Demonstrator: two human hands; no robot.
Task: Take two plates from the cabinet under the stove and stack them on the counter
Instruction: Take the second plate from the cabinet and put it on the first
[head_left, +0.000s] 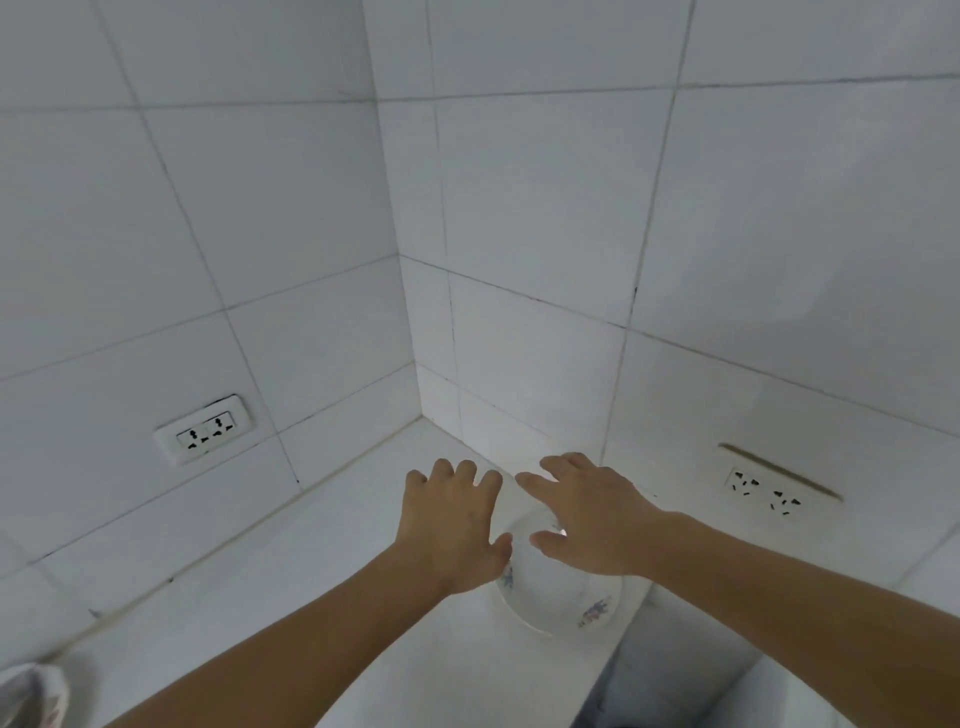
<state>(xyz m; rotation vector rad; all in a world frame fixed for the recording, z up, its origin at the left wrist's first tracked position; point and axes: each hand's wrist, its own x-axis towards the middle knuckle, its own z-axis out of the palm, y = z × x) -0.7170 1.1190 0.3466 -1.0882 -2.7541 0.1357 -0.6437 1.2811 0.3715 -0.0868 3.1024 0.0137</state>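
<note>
A white plate (558, 597) with small floral prints on its rim lies on the white counter (322, 587) in the tiled corner. Whether it is one plate or a stack of two, I cannot tell. My left hand (452, 525) hovers over the plate's left edge, fingers spread, holding nothing. My right hand (587, 514) hovers over the plate's far right part, palm down, fingers apart. Both hands hide much of the plate.
White tiled walls meet in a corner behind the plate. A double socket (205, 428) sits on the left wall, another socket (769, 493) on the right wall. The counter's edge drops off at lower right (623, 649). A patterned object (31, 696) shows at bottom left.
</note>
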